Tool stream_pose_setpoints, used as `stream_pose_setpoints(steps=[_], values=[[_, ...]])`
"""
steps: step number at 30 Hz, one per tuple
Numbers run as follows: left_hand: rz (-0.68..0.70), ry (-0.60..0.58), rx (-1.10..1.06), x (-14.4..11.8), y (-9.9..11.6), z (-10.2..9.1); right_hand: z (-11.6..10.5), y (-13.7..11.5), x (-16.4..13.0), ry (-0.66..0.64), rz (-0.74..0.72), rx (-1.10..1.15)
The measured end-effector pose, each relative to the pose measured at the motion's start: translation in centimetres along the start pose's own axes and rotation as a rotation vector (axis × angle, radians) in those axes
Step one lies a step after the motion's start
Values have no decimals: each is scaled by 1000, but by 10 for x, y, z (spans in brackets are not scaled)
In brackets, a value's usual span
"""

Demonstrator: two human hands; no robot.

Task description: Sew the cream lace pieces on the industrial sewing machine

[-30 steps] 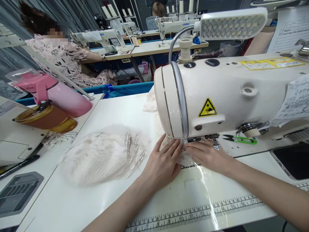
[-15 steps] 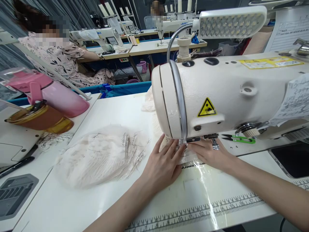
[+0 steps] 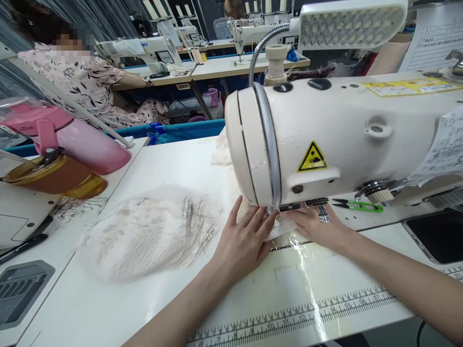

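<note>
My left hand (image 3: 243,241) lies flat, fingers spread, pressing a small piece of pale lace fabric (image 3: 278,230) onto the desk (image 3: 152,308), right under the head of the sewing machine (image 3: 336,140). My right hand (image 3: 314,225) is on the other side of the piece, palm down w/ fingers together, tips reaching under the machine head by the needle; can't tell if it's pinching anything. The fabric sits between both hands, approx. mid-desk, partly hidden by the machine.

Toward the desk's left edge is a heap of lace pieces (image 3: 144,233) w/ loose threads. Along the near edge runs a printed ruler strip (image 3: 296,318), nos. like 10–17 readable. Machine carries a yellow warning triangle sticker (image 3: 312,158) & a yellow label (image 3: 408,86) on top, text too small to read. Green thread snips (image 3: 356,206) lie behind my right hand, under the machine arm. LED lamp (image 3: 352,24) on a gooseneck above.

Off the left edge: pink bottle (image 3: 68,140) & amber jar (image 3: 54,176). Another person in a patterned top (image 3: 83,82) sits beyond the desk's far-left corner; the far machine (image 3: 249,31) has a blue logo, too small to read.
</note>
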State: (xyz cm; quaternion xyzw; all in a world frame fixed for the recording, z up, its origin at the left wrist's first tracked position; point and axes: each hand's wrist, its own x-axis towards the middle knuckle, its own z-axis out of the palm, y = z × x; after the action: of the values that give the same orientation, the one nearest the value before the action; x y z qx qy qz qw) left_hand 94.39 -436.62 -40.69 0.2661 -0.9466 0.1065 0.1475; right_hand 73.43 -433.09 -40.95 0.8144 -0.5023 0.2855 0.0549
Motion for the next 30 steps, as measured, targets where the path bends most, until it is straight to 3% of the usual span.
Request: stream_pose_setpoints(steps=[3,6,15,25,30], values=[[93,68,-17,-2,-1,3,0,1,-1,-30,12,-73],[159,91,-19,-2,-2,4,3,3,-4,-29,-65,-170],[149,48,-48,1,-10,-1,4,4,-8,82,-234,-432],[87,12,-51,4,-13,-5,7,-1,-4,29,-198,-336],[139,135,-43,4,-13,-9,10,-4,-3,19,-247,-167]])
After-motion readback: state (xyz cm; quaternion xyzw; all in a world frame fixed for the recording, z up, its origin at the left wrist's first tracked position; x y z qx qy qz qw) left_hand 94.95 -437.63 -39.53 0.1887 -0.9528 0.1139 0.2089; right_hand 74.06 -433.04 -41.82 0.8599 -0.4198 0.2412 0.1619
